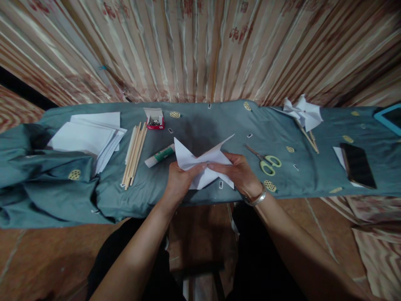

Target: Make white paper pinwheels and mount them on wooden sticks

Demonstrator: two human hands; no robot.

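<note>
A white sheet of paper (200,161), cut and partly folded into pointed flaps, lies at the near edge of the table between both hands. My left hand (178,179) pinches its left side with fingers closed on the paper. My right hand (239,173), a silver bracelet on its wrist, grips the right side, thumb and fingers pressed on the folded centre. Both hands meet near the middle of the sheet.
On the blue-green cloth (203,121): a stack of white paper (87,138), wooden sticks (134,154), a glue stick (159,155), a red box of pins (154,119), green-handled scissors (266,161), a finished paper pinwheel (303,113), a dark phone (357,165).
</note>
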